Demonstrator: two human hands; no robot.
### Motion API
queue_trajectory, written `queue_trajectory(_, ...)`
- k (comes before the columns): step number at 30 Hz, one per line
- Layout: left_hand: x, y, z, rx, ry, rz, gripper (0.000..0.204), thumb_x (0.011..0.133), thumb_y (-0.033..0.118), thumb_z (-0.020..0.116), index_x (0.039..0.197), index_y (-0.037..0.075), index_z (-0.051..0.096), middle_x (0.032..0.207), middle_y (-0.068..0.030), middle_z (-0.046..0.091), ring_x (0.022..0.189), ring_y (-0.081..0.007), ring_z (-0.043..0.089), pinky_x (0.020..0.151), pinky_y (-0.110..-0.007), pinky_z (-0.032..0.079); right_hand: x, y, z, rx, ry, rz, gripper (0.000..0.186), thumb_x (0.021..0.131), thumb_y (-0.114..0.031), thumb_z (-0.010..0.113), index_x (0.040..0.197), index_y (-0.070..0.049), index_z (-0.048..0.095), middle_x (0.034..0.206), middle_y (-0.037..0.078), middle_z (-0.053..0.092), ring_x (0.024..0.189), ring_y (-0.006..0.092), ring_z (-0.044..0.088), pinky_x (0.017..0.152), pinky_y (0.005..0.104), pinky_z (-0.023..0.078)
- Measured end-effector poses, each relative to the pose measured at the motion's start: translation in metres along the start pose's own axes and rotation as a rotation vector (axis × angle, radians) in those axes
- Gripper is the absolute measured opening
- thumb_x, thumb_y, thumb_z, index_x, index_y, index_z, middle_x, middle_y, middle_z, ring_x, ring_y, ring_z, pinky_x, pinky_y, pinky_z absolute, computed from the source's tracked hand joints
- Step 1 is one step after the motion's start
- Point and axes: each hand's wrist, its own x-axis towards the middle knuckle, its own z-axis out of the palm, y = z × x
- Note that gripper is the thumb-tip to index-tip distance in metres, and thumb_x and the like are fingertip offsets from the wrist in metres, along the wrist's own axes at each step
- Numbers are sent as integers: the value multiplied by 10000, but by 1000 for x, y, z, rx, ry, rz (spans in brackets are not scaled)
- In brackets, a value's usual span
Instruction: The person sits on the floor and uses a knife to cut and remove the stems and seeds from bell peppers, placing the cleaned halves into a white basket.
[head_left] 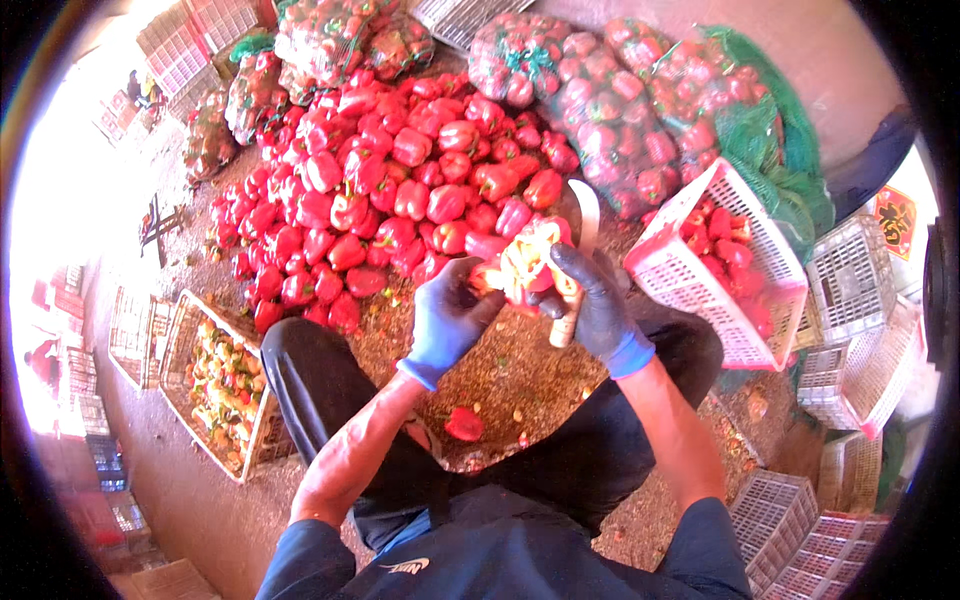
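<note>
My left hand [450, 320], in a blue glove with darkened fingers, grips a red bell pepper [520, 258] opened to show its pale inside. My right hand [598, 305], also gloved, holds a curved knife [585, 212] by its light wooden handle, blade upward, with fingers against the pepper. A large pile of red peppers [390, 180] lies just beyond both hands. Below them, between my bent legs, one loose pepper [463, 423] lies on ground littered with seeds and bits.
A white crate [650, 258] of red peppers stands right; a crate [178, 355] of trimmings stands left. Mesh sacks [600, 110] of peppers line the back, beside green netting [790, 180]. Stacked empty crates [770, 530] sit along the right. A small, unclear figure [40, 362] appears far left.
</note>
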Motion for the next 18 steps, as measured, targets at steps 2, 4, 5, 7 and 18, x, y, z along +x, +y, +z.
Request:
queue_trajectory(2, 22, 21, 0, 75, -67, -34, 395, 789, 47, 808, 1151, -3, 660, 876, 20, 655, 767, -51, 578, 665, -249, 501, -2, -15, 2, -10, 106, -23, 348, 919, -386, 742, 1081, -92, 649, 835, 11, 656, 606, 78, 587, 492, 222, 444)
queue_trajectory(4, 52, 22, -8, 184, -6, 60, 302, 810, 44, 796, 1085, -1, 678, 763, 3, 656, 667, -61, 596, 602, -232, 496, -8, -30, 10, -234, 181, -11, 344, 909, -319, 785, 1140, -87, 679, 855, 1, 681, 670, 65, 612, 513, 231, 467)
queue_trajectory(5, 79, -5, -12, 175, 67, 237, 202, 835, 54, 782, 1013, 11, 697, 738, 1, 652, 643, -79, 601, 573, -243, 494, -14, -43, 17, -431, 184, -79, 375, 899, -259, 808, 1187, -58, 678, 887, -3, 703, 736, 57, 628, 565, 245, 501)
queue_trajectory(7, 129, -28, -41, -69, 125, -138, 44, 909, 72, 719, 895, 75, 677, 666, 20, 602, 544, -50, 518, 460, -237, 373, -22, -52, 21, -439, -1, -401, 450, 895, -247, 816, 1240, -10, 652, 982, 22, 720, 888, 105, 664, 793, 303, 563)
queue_trajectory(18, 88, -21, 9, -377, -125, -144, 108, 914, 56, 693, 1016, 59, 655, 721, 29, 605, 535, -54, 506, 491, -229, 394, -129, -223, -263, -1984, 1211, -229, 764, 810, -552, 813, 1259, 32, 611, 944, 287, 705, 856, 418, 713, 731, 506, 565)
